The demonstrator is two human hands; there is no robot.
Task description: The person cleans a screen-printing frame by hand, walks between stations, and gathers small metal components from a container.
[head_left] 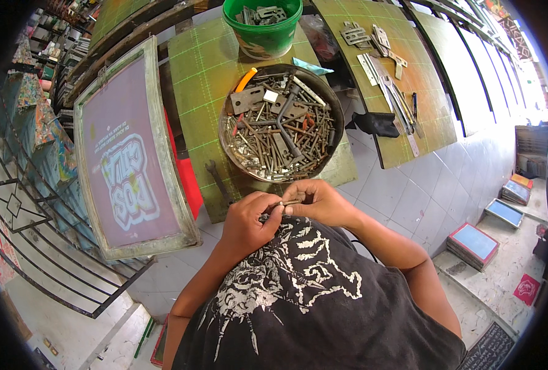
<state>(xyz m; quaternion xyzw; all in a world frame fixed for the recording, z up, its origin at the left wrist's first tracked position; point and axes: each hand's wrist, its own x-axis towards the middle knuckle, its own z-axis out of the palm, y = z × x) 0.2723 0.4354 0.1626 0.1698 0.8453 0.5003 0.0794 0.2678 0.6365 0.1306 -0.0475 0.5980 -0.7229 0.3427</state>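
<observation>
Close in front of my chest, my left hand (pixel 253 217) and my right hand (pixel 321 202) meet over a small bolt (pixel 291 201). Thumb and fingers of each hand pinch the bolt from either side. Whether a nut sits on it is hidden by my fingers. Just beyond my hands is a round metal pan (pixel 334 103) heaped with screws, bolts, flat metal plates and a bent wheel wrench (pixel 285 134). An open-end wrench (pixel 217 180) lies on the green board (pixel 194 80), left of the pan.
A green bucket (pixel 263 42) of metal brackets stands behind the pan. On the left leans a framed printing screen (pixel 115 185). To the right, another board (pixel 431 126) carries metal brackets (pixel 382 46), long tools (pixel 398 102) and a black cloth (pixel 374 124).
</observation>
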